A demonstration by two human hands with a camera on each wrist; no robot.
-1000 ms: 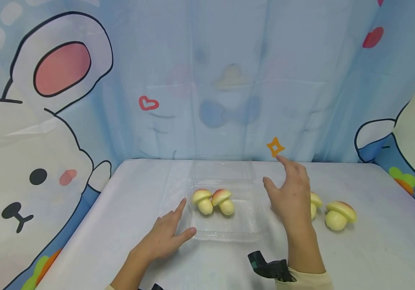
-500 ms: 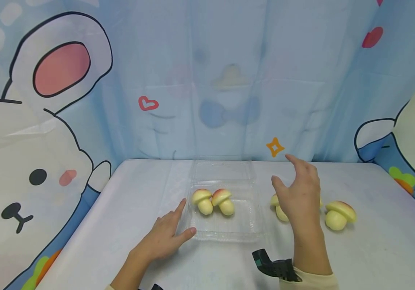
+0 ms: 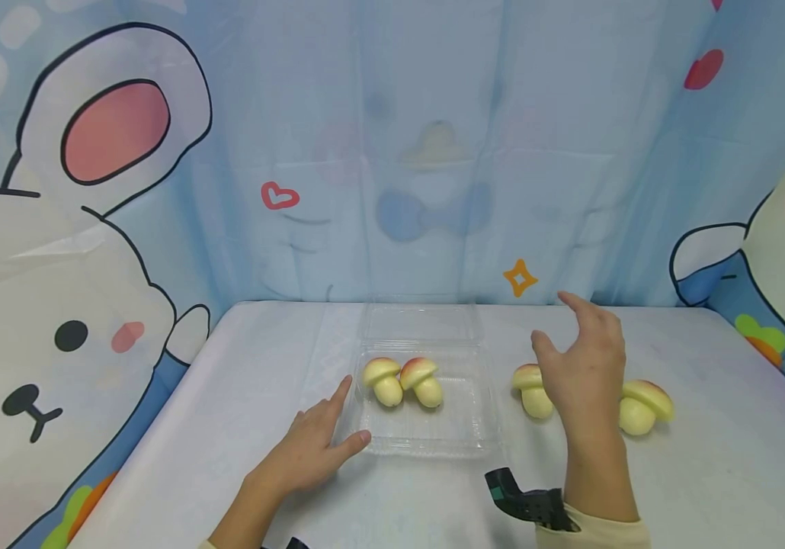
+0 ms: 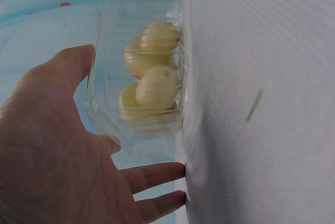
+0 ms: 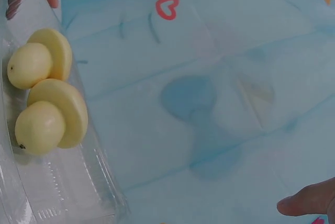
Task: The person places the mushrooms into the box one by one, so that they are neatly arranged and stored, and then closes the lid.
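A clear plastic clamshell box lies unfolded on the table in the head view. Inside it, a yellow toy mushroom with a reddish cap leans beside a second mushroom. My left hand is at the box's left side, fingers spread, thumb near the front corner. In the left wrist view its fingers meet the tablecloth and a fingertip touches the box wall. To the right, my right hand hovers with fingers parted, holding nothing. It partly covers a third mushroom and another mushroom.
A white cloth covers the table. Behind it hangs a blue curtain with cartoon prints. The box's transparent lid lies back toward the curtain. A black camera mount sits on the right wrist.
My right hand has moved rightward, from beside the box to between the two loose mushrooms, uncovering the nearer one. The left hand and the box have stayed in place.
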